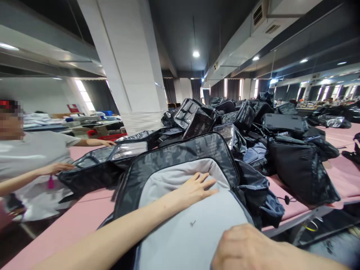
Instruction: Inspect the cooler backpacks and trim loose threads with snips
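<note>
A black camouflage bag point(180, 150) lies opened in front of me, its light grey lining point(168, 180) showing. My left hand point(197, 187) reaches across it with spread fingers, lying on the lining near the top of a smooth pale grey panel point(194, 225). A small dark mark sits on that panel. At the lower right, my right hand point(242, 247) is curled against the panel near the bag's side; its fingertips are hidden, so what they hold cannot be made out.
A heap of black bags point(197, 116) covers the pink table point(92, 210) beyond. At left, a co-worker point(33, 161) has both hands at an open bag with silver lining point(98, 155). A white pillar point(129, 67) rises behind. The table's metal edge point(298, 221) runs at right.
</note>
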Action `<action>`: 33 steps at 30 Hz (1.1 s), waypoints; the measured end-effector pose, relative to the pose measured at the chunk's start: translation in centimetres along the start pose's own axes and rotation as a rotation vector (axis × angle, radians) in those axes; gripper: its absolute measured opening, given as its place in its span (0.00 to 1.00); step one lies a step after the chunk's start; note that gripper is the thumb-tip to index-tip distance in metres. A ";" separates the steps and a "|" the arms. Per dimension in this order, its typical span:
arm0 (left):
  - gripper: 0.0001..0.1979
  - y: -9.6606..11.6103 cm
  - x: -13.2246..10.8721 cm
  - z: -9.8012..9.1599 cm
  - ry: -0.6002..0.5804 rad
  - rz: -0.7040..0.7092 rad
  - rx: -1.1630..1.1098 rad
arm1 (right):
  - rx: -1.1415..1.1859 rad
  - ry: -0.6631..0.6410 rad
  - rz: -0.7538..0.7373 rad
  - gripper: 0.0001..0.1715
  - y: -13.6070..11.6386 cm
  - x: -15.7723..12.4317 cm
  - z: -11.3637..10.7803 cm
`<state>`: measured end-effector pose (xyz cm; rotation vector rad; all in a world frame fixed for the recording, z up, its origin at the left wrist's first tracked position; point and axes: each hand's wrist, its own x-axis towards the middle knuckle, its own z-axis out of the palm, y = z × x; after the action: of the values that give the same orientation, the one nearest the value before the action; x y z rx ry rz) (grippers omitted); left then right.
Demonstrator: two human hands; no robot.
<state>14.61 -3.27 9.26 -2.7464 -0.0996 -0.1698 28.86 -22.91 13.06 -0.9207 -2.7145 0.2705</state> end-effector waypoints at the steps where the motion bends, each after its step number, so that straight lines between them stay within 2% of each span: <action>1: 0.18 0.1 -0.2 0.2 0.011 -0.019 0.014 | -0.006 0.026 0.032 0.14 0.0 -0.7 -0.2; 4: 0.20 0.0 -0.6 0.4 0.011 -0.045 0.016 | -0.092 0.067 0.125 0.16 0.3 -2.2 -0.1; 8: 0.24 -0.8 -0.9 -0.1 0.007 -0.030 -0.005 | -0.205 0.035 0.123 0.16 0.8 -2.9 0.7; 11: 0.23 -1.5 -1.1 -1.3 -0.001 -0.006 -0.044 | -0.219 0.016 0.107 0.17 0.8 -3.0 0.8; 13: 0.20 -2.0 -1.6 -2.7 -0.029 -0.022 -0.109 | -0.203 0.001 0.097 0.17 1.1 -3.2 0.9; 16: 0.18 -2.3 -3.9 -5.4 -0.063 -0.195 -0.296 | -0.159 0.026 0.067 0.19 2.3 -3.6 1.4; 19: 0.19 -1.9 -8.5 -7.2 -0.033 -0.407 -0.379 | -0.130 0.171 -0.013 0.20 4.8 -4.2 1.8; 22: 0.18 -0.5 -14.0 -7.6 -0.069 -0.435 -0.273 | -0.191 0.393 0.047 0.20 8.2 -4.6 1.6; 25: 0.24 2.0 -17.7 -7.8 -0.082 -0.474 -0.163 | -0.273 0.433 0.102 0.24 11.1 -4.4 1.1; 27: 0.27 4.0 -18.4 -7.9 -0.058 -0.504 -0.107 | -0.309 0.399 0.097 0.27 12.1 -4.1 0.9; 30: 0.31 6.5 -17.8 -7.5 -0.024 -0.510 -0.046 | -0.324 0.393 0.108 0.30 12.3 -3.5 0.7; 33: 0.29 7.5 -17.1 -5.9 0.099 -0.501 0.037 | -0.298 0.428 0.113 0.31 12.0 -3.2 0.8</action>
<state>-2.23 -13.20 9.63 -2.6163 -0.7541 -0.4319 37.85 -15.59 8.61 -1.0685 -2.3424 -0.2893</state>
